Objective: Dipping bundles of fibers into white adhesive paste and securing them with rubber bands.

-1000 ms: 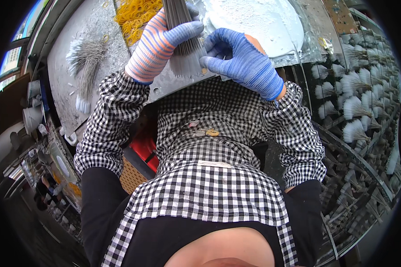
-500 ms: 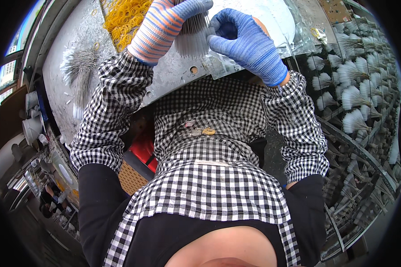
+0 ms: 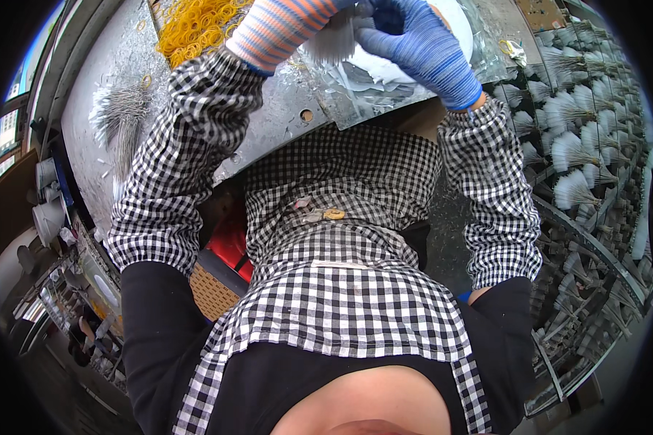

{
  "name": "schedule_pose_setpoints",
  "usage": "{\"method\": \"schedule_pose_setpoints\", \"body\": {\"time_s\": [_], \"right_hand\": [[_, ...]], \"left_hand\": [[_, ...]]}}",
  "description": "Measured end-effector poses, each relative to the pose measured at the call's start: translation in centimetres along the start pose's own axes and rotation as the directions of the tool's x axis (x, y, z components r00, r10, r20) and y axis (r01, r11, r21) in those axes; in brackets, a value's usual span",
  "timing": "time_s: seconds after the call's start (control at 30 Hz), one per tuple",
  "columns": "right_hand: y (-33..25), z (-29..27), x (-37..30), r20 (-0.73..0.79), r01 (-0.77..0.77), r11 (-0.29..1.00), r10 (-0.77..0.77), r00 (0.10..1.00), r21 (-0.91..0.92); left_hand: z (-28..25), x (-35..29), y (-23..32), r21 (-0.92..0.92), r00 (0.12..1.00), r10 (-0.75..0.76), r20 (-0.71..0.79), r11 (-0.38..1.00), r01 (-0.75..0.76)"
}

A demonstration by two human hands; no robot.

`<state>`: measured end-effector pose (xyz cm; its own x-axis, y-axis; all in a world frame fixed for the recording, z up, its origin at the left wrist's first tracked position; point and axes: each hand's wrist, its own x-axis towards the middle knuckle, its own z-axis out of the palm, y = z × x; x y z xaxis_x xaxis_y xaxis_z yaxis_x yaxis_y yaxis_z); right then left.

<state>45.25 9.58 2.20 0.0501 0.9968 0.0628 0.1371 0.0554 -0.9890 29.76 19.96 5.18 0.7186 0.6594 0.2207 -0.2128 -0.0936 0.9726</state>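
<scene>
Near the top edge, my left hand, in a striped orange, white and blue glove, is closed around a bundle of thin wire brushes. Their pale bristle ends point down toward me. The upper part of the bundle is out of view. My right hand, in a blue glove, is curled beside it, thumb toward the bundle. Its fingertips are partly hidden, so whatever they pinch does not show. Left of my hands, a heap of yellow rubber bands lies on the metal table.
More wire brushes lie in a pile at the table's left. A glass sheet and a round white surface are under my right hand. Racks of bundled brushes stand close on the right. A red seat shows below.
Both hands have moved up toward the top edge and slightly right, the brush bundle along with my left hand. My right thumb is now closer to the bundle.
</scene>
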Motion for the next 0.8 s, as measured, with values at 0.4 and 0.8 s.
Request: {"method": "schedule_pose_setpoints", "body": {"time_s": [0.4,0.8], "right_hand": [[6.5,-4.7,4.2,-0.034,-0.127,0.826,0.130,0.991,-0.549],[12.9,-6.1,6.6,0.092,0.179,0.732,-0.159,0.983,-0.658]], "left_hand": [[-0.9,6.1,-3.2,0.623,0.679,0.525,0.513,0.317,-0.715],[-2.0,6.2,-5.3,0.677,0.719,0.472,0.510,0.296,-0.674]]}}
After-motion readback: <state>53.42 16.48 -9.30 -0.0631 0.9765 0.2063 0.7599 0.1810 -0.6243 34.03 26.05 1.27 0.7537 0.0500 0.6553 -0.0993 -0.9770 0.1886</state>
